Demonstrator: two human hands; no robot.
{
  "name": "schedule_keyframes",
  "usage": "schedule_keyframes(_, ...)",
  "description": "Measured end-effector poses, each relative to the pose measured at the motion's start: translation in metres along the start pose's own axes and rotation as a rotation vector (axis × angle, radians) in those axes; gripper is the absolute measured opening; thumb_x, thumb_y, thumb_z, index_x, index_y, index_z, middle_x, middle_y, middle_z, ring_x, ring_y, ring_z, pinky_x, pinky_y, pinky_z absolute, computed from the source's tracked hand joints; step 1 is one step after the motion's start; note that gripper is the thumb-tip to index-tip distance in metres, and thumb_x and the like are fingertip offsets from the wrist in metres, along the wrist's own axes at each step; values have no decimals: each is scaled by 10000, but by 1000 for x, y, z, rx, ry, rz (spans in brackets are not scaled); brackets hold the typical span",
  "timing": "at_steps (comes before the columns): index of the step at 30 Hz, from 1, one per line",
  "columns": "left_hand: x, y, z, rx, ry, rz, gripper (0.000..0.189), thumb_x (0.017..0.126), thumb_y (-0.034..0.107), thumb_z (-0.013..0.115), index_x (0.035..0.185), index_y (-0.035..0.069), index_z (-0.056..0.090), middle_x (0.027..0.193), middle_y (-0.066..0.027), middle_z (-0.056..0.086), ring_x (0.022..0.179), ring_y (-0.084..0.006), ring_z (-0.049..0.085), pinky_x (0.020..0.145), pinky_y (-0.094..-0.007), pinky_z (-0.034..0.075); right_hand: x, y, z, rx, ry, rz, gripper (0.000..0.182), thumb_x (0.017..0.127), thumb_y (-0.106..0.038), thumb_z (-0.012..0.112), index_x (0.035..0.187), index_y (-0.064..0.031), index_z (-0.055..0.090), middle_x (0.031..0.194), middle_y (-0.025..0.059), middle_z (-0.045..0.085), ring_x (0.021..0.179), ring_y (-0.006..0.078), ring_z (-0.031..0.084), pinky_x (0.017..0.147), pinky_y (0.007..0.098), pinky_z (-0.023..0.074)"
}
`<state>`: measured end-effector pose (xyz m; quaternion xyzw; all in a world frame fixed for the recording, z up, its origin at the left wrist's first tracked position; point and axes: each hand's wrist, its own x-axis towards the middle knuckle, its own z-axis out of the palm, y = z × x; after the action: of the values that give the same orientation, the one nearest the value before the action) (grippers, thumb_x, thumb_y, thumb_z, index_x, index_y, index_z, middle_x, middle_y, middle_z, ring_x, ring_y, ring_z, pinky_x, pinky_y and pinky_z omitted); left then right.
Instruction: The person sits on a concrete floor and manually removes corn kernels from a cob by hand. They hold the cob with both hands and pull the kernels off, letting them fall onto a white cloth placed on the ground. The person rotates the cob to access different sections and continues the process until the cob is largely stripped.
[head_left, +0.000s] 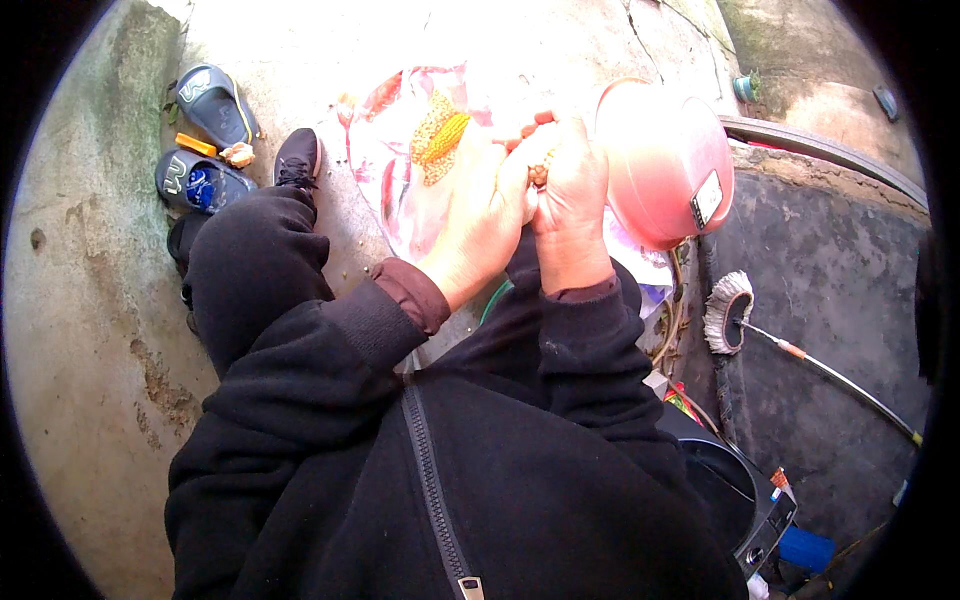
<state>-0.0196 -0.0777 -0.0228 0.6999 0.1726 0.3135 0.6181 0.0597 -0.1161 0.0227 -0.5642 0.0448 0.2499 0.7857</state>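
My left hand (480, 214) and my right hand (571, 184) meet in front of me, both gripping a pale corn cob (541, 166) that their fingers partly hide. Beyond and left of the left hand, a yellow ear of corn (448, 137) lies on a heap of loose kernels (429, 124). Under the heap is a red and white plastic sheet (382, 161), on the concrete floor. Strong glare washes out the area around the fingertips.
A pink plastic tub (652, 165) stands tilted at the right of my hands. At the left lie grey slides (217, 105) beside my black shoe (298, 157). A long-handled brush (729, 311) rests on the dark surface at right, near a black appliance (724, 480).
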Motion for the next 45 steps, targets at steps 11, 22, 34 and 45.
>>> schedule_keyframes(11,1,14,-5,-95,-62,-192,256,912,143,376,958,-55,531,819,-143,570,742,-240,543,687,-305,428,0,-1,3,-47,39,-37,275,904,-225,496,809,31,520,659,104,561,551,191,585,517,283,490)
schedule_keyframes(22,0,11,-5,79,-78,71,229,907,130,402,954,-53,531,835,-187,571,783,-276,575,703,-336,440,2,2,-2,-87,16,-67,287,917,-234,475,817,32,522,654,106,564,545,188,589,509,274,479)
schedule_keyframes(34,0,12,-5,-42,-45,-111,325,945,254,343,830,-9,494,699,-77,516,653,-163,506,594,-300,409,4,-2,-5,50,-249,143,200,876,-205,497,842,-8,502,703,101,543,642,236,579,665,350,504)
schedule_keyframes(45,-4,14,-5,-187,-98,-200,252,929,184,376,786,6,484,654,-50,481,573,-139,454,537,-267,381,20,0,-18,239,-242,246,178,879,-207,492,824,-41,461,676,81,499,635,241,542,707,413,498)
